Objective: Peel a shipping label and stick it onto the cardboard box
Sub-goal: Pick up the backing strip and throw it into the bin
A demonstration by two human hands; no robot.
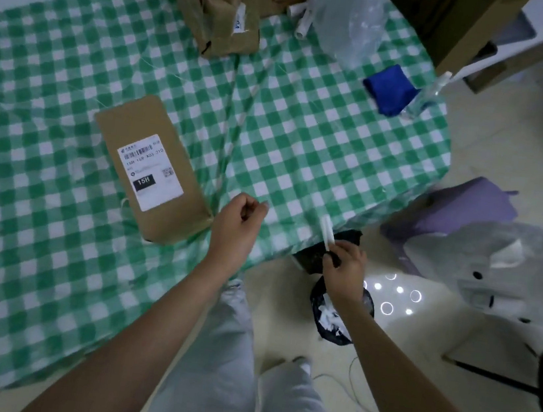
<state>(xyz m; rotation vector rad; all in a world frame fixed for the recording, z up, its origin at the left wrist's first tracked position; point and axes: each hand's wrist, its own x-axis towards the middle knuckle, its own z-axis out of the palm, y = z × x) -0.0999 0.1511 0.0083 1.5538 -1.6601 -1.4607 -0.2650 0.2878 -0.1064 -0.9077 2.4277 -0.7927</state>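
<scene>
A flat brown cardboard box (160, 198) lies on the green-and-white checked tablecloth (54, 90), left of centre. A white shipping label (150, 172) with a barcode and a black "15H" block is stuck on its top face. My left hand (238, 227) hovers just right of the box, fingers curled shut, nothing visible in it. My right hand (345, 267) is past the table's edge, above a bin, pinching a narrow white strip of paper (325, 234) that stands upward.
A black-lined waste bin (322, 311) with white paper scraps stands on the floor under my right hand. Larger cardboard boxes (220, 5), a clear plastic bag (350, 19) and a blue cloth (390, 90) sit at the table's far side. A purple stool (451, 215) stands right.
</scene>
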